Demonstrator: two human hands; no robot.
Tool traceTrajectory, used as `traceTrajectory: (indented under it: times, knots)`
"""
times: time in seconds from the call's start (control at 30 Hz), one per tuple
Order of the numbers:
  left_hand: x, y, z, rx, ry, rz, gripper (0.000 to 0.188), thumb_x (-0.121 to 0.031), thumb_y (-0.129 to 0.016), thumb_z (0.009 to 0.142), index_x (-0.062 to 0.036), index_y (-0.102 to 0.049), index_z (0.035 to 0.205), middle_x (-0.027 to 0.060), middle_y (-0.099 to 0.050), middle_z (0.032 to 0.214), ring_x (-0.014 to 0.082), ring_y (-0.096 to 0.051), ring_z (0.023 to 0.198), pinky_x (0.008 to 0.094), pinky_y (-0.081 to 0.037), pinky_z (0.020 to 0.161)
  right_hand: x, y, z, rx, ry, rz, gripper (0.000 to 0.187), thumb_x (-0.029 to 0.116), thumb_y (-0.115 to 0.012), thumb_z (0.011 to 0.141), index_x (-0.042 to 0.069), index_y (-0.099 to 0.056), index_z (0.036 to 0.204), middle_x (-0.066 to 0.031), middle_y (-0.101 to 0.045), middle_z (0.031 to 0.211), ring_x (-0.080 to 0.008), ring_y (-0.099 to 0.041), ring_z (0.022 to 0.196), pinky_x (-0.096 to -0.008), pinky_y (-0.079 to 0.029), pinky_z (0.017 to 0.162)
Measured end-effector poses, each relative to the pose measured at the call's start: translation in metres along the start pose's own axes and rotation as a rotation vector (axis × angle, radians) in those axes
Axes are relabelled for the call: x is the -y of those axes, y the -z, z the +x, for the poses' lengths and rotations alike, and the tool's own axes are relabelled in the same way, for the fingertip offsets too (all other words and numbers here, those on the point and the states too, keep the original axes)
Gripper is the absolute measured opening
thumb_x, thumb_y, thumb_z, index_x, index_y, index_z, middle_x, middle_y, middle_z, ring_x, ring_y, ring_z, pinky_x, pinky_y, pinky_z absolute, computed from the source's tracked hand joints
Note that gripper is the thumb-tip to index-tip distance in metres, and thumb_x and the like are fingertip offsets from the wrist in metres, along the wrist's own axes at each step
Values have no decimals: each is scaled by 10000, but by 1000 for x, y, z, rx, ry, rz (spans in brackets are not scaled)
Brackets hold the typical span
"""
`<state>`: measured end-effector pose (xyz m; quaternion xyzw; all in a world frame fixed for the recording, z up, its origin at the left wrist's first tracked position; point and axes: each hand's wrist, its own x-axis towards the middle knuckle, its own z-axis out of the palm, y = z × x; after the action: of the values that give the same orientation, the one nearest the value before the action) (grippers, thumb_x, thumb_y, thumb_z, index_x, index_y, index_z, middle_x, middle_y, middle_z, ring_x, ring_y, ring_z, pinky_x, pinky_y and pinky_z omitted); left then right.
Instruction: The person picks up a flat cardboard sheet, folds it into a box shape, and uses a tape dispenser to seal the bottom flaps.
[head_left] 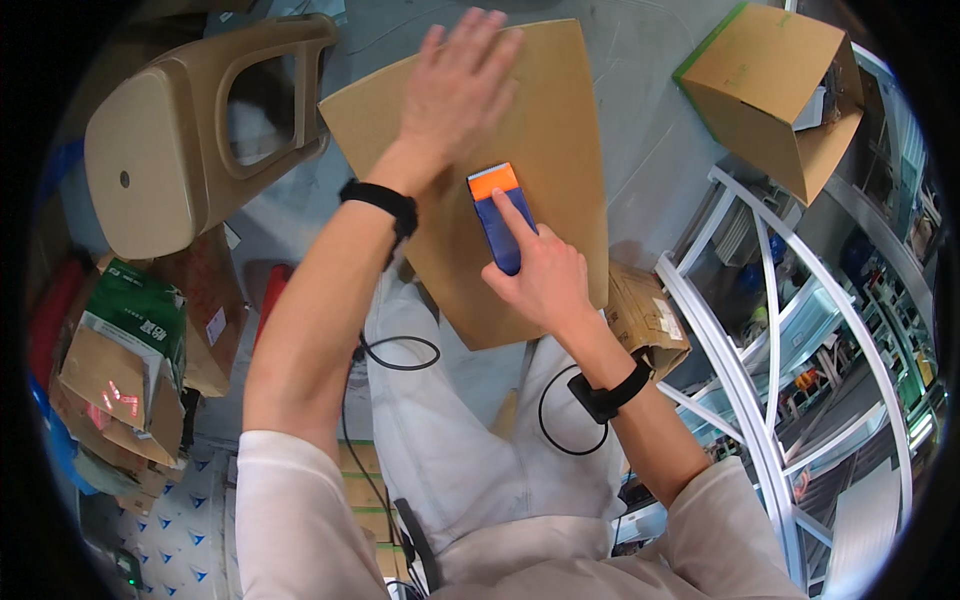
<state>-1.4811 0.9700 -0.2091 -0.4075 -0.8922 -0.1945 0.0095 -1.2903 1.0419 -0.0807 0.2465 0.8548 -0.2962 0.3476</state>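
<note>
A brown cardboard sheet (560, 120) lies in front of me, its near end reaching over my knees. On it is a flat blue-and-orange hand tool (502, 235) with a pale toothed edge at its far end; its exact kind is unclear. My right hand (548, 272) grips this tool, the index finger stretched along the orange part and the thumb by the blue body; the other fingers are curled. Over the far left part of the sheet my left hand (462, 90) is open, fingers extended, slightly blurred, holding nothing. Whether it touches the cardboard I cannot tell.
A beige plastic stool (140, 170) lies tipped over at the left, above stacked cartons (130, 370). An opened cardboard box (765, 65) stands far right, near a white metal frame rack (770, 440). Another small carton (645, 315) sits beside my right knee. Cables hang from my wristbands.
</note>
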Motion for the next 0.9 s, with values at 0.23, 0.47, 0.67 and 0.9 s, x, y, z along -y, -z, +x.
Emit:
traceTrajectory:
  times: [0.23,0.47,0.67,0.9]
  knots:
    - [-19,-5,-8,126,-143,-30,672,-470,-531,1013,-200,-361,1604,110,-346,1653,307,-289,1542,573,-216,1230,4,-14,1,-39,-3,41,872,295,-736,739,332,-444,1560,-163,-634,801,-376,-669,714,-491,-546,655]
    - [-23,-1,0,137,-162,55,632,-395,-536,991,-136,-436,1558,174,-309,1660,355,-263,1541,580,-202,1223,0,-13,-2,-43,26,37,841,321,-735,782,331,-426,1564,-190,-663,845,-416,-695,753,-510,-571,684]
    - [-24,-5,-1,126,-172,159,643,-386,-522,1000,-132,-403,1579,180,-310,1659,360,-268,1537,560,-199,1234,-26,-35,-34,-55,27,74,848,332,-737,775,330,-420,1561,-187,-660,857,-407,-699,743,-515,-574,675]
    - [-23,-11,1,59,-227,174,626,-358,-502,1015,-120,-390,1584,184,-308,1658,378,-272,1530,558,-201,1235,-70,-60,-87,114,-44,74,874,296,-749,759,340,-414,1565,-175,-659,892,-381,-698,725,-486,-579,658]
